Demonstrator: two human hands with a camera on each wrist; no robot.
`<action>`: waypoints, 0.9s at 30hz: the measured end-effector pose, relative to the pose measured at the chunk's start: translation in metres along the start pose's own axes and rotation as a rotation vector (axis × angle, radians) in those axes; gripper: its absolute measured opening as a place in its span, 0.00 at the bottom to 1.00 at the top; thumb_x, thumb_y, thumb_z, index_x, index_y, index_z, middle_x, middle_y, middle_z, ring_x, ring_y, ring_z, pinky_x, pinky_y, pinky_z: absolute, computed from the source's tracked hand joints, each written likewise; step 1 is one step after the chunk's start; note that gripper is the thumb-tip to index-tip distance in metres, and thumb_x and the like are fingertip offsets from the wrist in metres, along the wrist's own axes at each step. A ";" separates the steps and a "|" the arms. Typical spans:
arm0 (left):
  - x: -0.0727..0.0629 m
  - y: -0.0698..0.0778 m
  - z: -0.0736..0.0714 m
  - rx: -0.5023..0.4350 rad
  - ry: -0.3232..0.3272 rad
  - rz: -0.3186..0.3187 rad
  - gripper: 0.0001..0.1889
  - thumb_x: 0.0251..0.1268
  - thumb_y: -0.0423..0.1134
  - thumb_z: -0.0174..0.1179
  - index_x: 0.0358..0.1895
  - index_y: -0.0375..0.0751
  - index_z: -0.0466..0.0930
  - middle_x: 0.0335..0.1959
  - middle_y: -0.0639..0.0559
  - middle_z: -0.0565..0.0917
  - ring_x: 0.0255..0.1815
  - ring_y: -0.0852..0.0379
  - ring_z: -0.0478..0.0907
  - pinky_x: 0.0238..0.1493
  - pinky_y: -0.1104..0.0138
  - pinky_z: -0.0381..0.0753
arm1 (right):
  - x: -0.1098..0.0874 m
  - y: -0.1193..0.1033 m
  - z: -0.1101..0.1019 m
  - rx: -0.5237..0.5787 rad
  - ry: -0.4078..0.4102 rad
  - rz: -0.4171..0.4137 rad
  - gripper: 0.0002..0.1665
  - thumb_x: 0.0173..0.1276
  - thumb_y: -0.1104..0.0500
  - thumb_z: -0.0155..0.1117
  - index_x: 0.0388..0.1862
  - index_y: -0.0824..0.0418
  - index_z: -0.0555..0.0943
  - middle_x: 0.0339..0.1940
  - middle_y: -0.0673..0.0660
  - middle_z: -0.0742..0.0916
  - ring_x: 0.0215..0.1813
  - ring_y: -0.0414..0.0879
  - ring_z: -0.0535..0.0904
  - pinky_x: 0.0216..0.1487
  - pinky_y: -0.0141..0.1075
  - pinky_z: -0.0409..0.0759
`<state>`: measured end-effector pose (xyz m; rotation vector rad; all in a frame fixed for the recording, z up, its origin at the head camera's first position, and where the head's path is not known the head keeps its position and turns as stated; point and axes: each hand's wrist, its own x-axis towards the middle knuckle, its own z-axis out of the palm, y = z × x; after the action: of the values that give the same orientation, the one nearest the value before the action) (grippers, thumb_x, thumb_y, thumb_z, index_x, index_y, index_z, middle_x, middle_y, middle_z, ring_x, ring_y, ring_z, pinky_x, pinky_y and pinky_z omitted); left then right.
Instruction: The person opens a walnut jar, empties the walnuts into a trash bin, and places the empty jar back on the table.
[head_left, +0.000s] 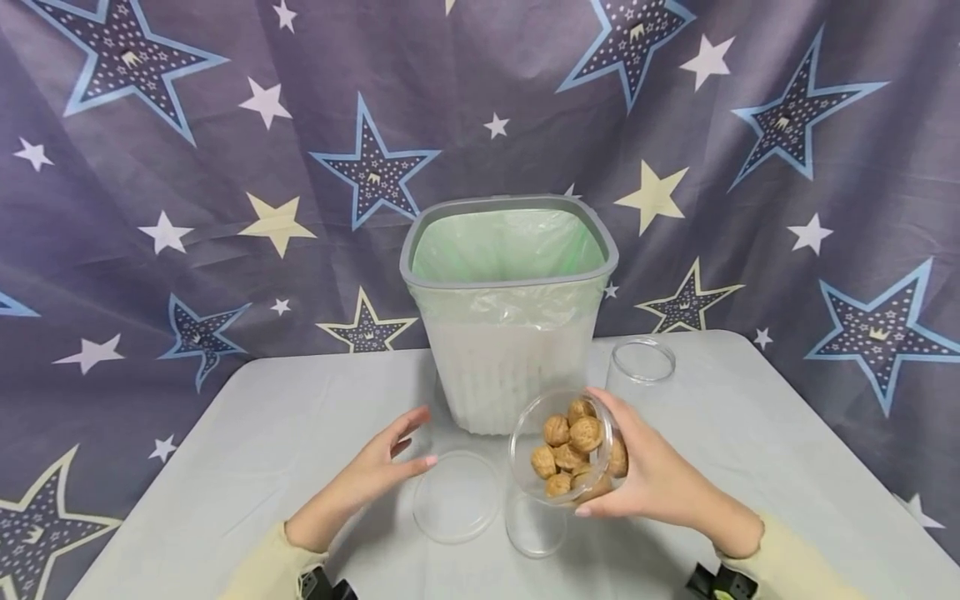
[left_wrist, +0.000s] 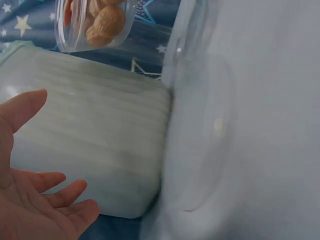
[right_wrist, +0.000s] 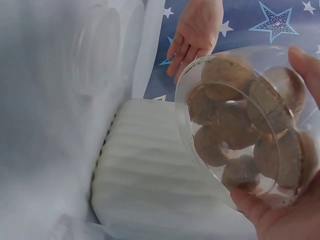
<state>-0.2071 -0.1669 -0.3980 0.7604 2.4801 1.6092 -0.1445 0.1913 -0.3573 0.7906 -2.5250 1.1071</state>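
Observation:
A clear round container (head_left: 525, 425) is gripped by my right hand (head_left: 648, 475), fingers and thumb spread around its side. It is held above the table, tilted, with its wide round end toward the left. Several walnuts (head_left: 570, 454) lie inside; the right wrist view shows these walnuts (right_wrist: 230, 125) through the clear wall. My left hand (head_left: 382, 462) hovers over the table with loosely bent fingers and holds nothing. Just right of it lies a clear round lid (head_left: 459, 537). Another clear round piece (head_left: 536, 552) sits partly under the raised container; its kind is hard to tell.
A white bin (head_left: 510, 358) with a grey rim and a pale green liner stands at the back middle of the grey table (head_left: 300, 417). Right of it stands a second clear container (head_left: 643, 362). A star-patterned curtain (head_left: 487, 75) hangs behind the table.

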 end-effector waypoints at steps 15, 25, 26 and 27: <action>0.017 0.060 -0.039 -0.041 0.166 0.095 0.32 0.67 0.31 0.53 0.72 0.31 0.52 0.70 0.36 0.61 0.73 0.42 0.53 0.71 0.57 0.53 | 0.010 -0.024 -0.062 -0.017 0.060 -0.037 0.71 0.29 0.51 0.86 0.73 0.52 0.56 0.64 0.57 0.73 0.60 0.36 0.68 0.58 0.18 0.62; 0.038 0.095 -0.053 -0.010 0.270 0.150 0.32 0.67 0.32 0.53 0.72 0.32 0.52 0.71 0.37 0.61 0.73 0.46 0.53 0.72 0.53 0.50 | 0.021 -0.045 -0.100 -0.015 0.123 -0.109 0.74 0.24 0.65 0.86 0.73 0.54 0.55 0.63 0.52 0.71 0.60 0.30 0.66 0.55 0.16 0.62; 0.040 0.099 -0.055 -0.010 0.277 0.149 0.32 0.67 0.32 0.53 0.72 0.32 0.52 0.71 0.38 0.60 0.73 0.47 0.53 0.72 0.54 0.50 | 0.022 -0.046 -0.104 -0.036 0.136 -0.119 0.74 0.23 0.65 0.86 0.73 0.54 0.56 0.63 0.51 0.72 0.59 0.30 0.66 0.55 0.16 0.62; 0.043 0.103 -0.057 -0.008 0.283 0.149 0.32 0.67 0.32 0.53 0.72 0.32 0.52 0.71 0.39 0.60 0.74 0.48 0.53 0.73 0.54 0.49 | 0.023 -0.048 -0.108 -0.058 0.147 -0.122 0.75 0.22 0.66 0.87 0.73 0.54 0.56 0.62 0.51 0.72 0.59 0.29 0.66 0.54 0.16 0.62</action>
<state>-0.2266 -0.1616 -0.2742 0.7815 2.6588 1.8980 -0.1323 0.2363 -0.2466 0.8052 -2.3435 1.0099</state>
